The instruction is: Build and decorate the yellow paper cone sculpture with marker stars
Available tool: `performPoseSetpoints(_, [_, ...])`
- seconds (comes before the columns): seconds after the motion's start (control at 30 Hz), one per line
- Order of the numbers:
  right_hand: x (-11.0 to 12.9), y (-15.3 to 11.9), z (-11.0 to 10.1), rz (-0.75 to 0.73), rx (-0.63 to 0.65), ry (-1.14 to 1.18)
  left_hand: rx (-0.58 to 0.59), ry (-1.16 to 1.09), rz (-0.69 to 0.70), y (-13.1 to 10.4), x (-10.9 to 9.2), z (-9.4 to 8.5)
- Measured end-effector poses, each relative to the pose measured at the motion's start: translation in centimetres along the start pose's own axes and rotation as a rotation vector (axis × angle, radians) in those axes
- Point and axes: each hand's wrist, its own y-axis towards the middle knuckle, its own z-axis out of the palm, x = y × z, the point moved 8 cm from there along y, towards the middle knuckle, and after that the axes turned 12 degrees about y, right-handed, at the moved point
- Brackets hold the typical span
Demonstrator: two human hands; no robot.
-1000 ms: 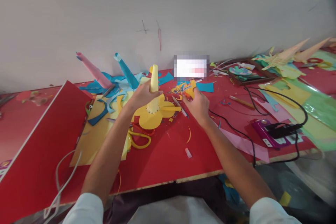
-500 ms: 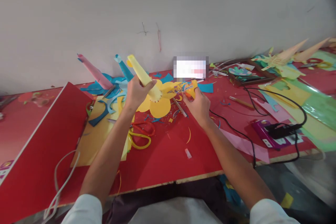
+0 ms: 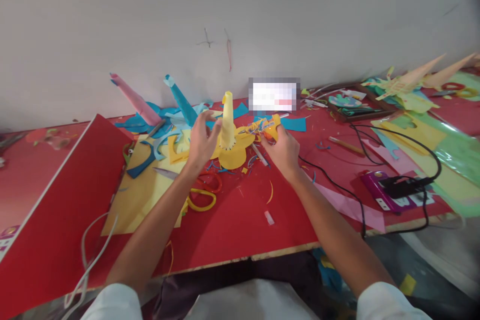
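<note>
A pale yellow paper tube [image 3: 227, 122] stands nearly upright on a yellow flower-shaped paper [image 3: 233, 158]. Just left of the tube is my left hand [image 3: 203, 141], its thumb and fingers apart with nothing between them. My right hand [image 3: 282, 148] is wrapped round an orange-yellow glue gun [image 3: 273, 127], whose front end points left at the flower's right side. Bits of paper and strings cover part of the tool. Behind my left hand, a blue paper tube [image 3: 180, 101] and a pink paper tube [image 3: 138, 101] lean over blue paper.
Scissors with red and yellow handles [image 3: 202, 200] lie near my left forearm. A red panel [image 3: 63, 210] rises at the left. Black cables run to a purple box [image 3: 378, 185] at the right. A blurred bright screen [image 3: 273, 96] stands by the wall.
My left hand has let go of the yellow tube and moved slightly left and down. The tube has gone from leaning left to nearly upright. My right hand has hardly moved.
</note>
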Motion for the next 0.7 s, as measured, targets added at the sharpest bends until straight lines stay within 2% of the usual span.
performPoseSetpoints(0.07, [0.0,0.0,0.2,0.006,0.020,-0.012,-0.047,-0.002,-0.077,-1.1,1.8,-1.9])
performPoseSetpoints(0.13, [-0.1,-0.1,0.4,0.015,0.040,-0.024,-0.032,0.077,-0.118,-2.2,4.0,-3.7])
performPoseSetpoints(0.23, [0.3,-0.2,0.7,-0.019,0.065,-0.036,0.033,0.431,-0.164,-3.4,7.5,-6.2])
performPoseSetpoints(0.3, [0.7,-0.5,1.0,-0.067,0.073,-0.050,0.136,0.667,-0.210,-3.9,9.8,-7.0])
performPoseSetpoints(0.37, [1.1,-0.7,1.2,-0.114,0.078,-0.060,0.243,0.791,-0.222,-4.4,11.3,-6.8])
performPoseSetpoints(0.47, [1.6,-1.1,1.6,-0.167,0.086,-0.055,0.364,0.847,-0.130,-4.8,11.9,-5.4])
performPoseSetpoints(0.57, [1.7,-1.3,2.0,-0.183,0.106,-0.047,0.400,0.838,-0.044,-4.9,11.7,-4.3])
performPoseSetpoints(0.7, [1.5,-1.3,2.2,-0.170,0.122,-0.045,0.380,0.741,-0.068,-4.8,11.9,-4.3])
